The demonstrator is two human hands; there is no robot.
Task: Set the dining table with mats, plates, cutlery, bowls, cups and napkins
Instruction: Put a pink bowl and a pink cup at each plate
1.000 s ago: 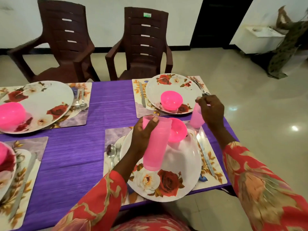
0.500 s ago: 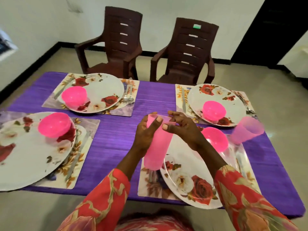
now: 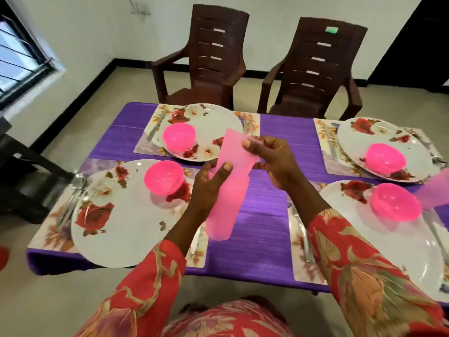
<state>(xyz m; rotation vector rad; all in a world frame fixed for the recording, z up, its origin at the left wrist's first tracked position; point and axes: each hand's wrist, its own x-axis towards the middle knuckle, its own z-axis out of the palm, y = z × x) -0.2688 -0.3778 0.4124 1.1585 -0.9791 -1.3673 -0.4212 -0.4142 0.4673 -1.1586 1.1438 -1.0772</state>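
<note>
**setter_q:** Where are the cups at?

**tablewatch:** Going left to right: the left hand (image 3: 211, 184) is wrapped around a nested stack of translucent pink plastic cups (image 3: 226, 205), held above the purple tablecloth (image 3: 262, 215) between the near place settings. The stack's long axis leans away from the person, rim end up. The right hand (image 3: 272, 161) pinches the top pink cup (image 3: 237, 152) at its rim, so I'd guess it slides off along that axis. One pink cup (image 3: 435, 190) already stands far right.

Two brown plastic chairs (image 3: 262, 66) stand against white walls (image 3: 97, 32); barred window (image 3: 19, 64) at left.
</note>
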